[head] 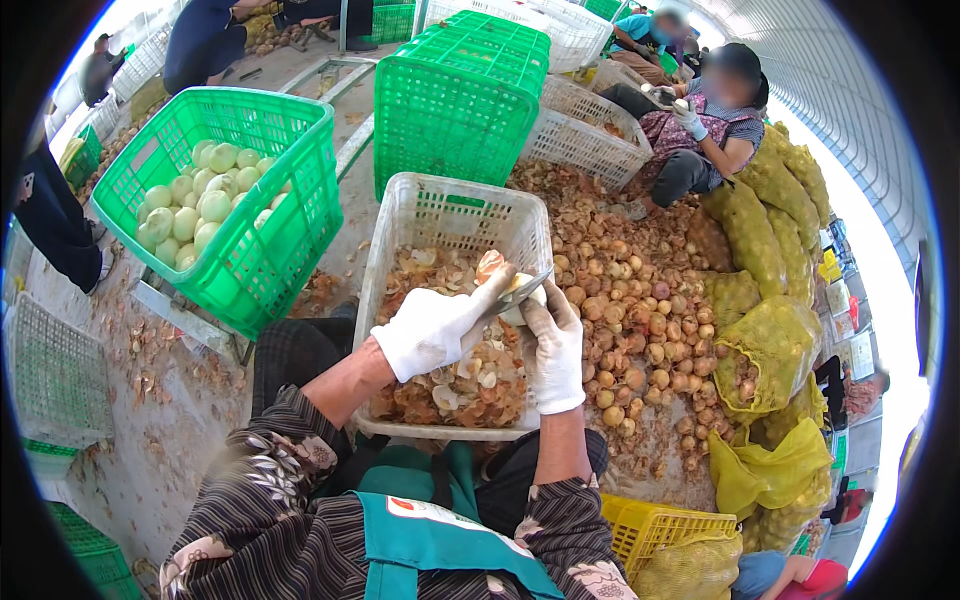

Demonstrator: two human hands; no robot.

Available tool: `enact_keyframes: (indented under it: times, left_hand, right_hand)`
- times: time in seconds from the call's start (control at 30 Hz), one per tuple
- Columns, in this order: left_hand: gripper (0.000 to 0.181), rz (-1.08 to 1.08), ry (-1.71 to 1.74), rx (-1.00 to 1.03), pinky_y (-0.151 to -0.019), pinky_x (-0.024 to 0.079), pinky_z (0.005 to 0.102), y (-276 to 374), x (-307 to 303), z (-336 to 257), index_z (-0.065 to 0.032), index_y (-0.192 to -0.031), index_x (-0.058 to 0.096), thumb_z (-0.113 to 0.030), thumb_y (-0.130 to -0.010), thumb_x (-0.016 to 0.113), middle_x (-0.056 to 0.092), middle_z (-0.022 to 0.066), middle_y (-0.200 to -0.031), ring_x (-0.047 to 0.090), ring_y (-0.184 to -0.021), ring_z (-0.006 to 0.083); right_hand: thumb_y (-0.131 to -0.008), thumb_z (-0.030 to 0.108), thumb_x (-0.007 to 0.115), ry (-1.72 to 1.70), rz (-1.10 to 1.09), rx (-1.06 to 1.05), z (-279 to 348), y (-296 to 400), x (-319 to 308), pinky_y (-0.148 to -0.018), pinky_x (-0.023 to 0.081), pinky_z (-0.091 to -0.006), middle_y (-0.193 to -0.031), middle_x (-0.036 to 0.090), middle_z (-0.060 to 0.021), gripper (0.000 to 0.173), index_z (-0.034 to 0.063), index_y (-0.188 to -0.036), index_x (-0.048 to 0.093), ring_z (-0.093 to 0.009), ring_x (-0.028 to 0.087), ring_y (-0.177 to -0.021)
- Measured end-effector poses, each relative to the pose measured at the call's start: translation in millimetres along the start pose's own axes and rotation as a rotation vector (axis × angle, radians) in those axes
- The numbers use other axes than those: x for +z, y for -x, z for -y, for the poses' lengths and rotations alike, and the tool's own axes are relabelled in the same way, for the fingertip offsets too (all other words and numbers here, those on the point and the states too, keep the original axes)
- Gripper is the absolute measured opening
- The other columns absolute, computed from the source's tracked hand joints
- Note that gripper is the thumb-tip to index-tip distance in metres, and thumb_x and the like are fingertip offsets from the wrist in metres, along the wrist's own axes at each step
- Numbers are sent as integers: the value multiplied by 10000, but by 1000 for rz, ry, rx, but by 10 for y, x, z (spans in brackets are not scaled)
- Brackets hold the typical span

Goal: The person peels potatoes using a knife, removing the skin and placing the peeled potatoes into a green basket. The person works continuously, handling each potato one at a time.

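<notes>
My left hand [431,334], in a white work glove, grips a knife [517,294] whose blade points away to the right. A piece of orange-brown onion skin [491,264] stands up by my left thumb. In my right hand [556,349], also gloved and dirty at the fingertips, is a pale peeled onion [514,313], partly hidden by the blade and fingers. The blade lies across the onion. Both hands are above a white plastic crate [382,262] with loose onion skins and trimmings [450,382] in it.
Left stands a green crate [300,180] of peeled onions [214,206]. Another green crate [454,120] is beyond. Unpeeled onions [637,330] cover the floor at right, beside yellow mesh sacks [776,345]. A gloved co-worker [701,127] sits at upper right. A yellow crate [660,525] is near my right side.
</notes>
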State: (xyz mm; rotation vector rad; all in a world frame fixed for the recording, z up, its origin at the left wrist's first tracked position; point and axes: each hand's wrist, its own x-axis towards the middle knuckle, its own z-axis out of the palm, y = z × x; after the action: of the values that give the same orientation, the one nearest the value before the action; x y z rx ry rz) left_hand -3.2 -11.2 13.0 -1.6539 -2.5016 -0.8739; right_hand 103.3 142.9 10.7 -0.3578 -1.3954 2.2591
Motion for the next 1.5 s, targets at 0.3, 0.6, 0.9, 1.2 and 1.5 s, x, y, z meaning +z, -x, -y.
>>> enact_keyframes:
  times: [0.3, 0.6, 0.9, 1.2, 1.5]
  left_hand:
    - [463, -203, 580, -311, -725, 552, 404, -30, -151, 56, -16, -1403, 485, -116, -954, 541, 681, 259, -912, 690, -801, 390]
    - [702, -69, 135, 17, -614, 553, 448, 36, -92, -99, -103, -1546, 277, -133, -921, 596, 697, 219, -900, 683, -691, 390]
    - [687, -124, 317, -62, -653, 565, 462, 17, -118, 68, -117, -1549, 275, -114, -934, 583, 699, 250, -941, 698, -756, 406]
    - [661, -103, 10, 55, -529, 532, 410, 43, -8, -20, -64, -1500, 374, -84, -878, 598, 690, 148, -786, 670, -595, 320]
    - [414, -274, 525, -245, -719, 543, 420, -36, 80, 218, -26, -1350, 509, -104, -946, 550, 691, 252, -924, 707, -817, 394]
  right_hand:
    - [-878, 28, 603, -142, 179, -83, 116, 57, 5, -971, 532, -345, -1316, 587, -180, 546, -89, -1394, 467, -223, 624, -1128]
    - [-903, 27, 605, -85, 33, -91, 37, -21, -15, -947, 554, -364, -1305, 581, -171, 543, -94, -1409, 446, -226, 614, -1150]
    - [-927, 42, 599, 13, 46, -38, 29, -8, -17, -939, 536, -303, -1281, 597, -145, 511, -87, -1402, 463, -185, 623, -1113]
    - [-956, 100, 581, 62, 32, 34, 9, 47, 50, -969, 522, -327, -1223, 624, -126, 445, -75, -1360, 517, -190, 646, -1067]
    - [-909, 123, 517, -608, 251, 41, 58, -13, -71, -1097, 414, -611, -1399, 475, -324, 605, -93, -1452, 357, -453, 488, -1306]
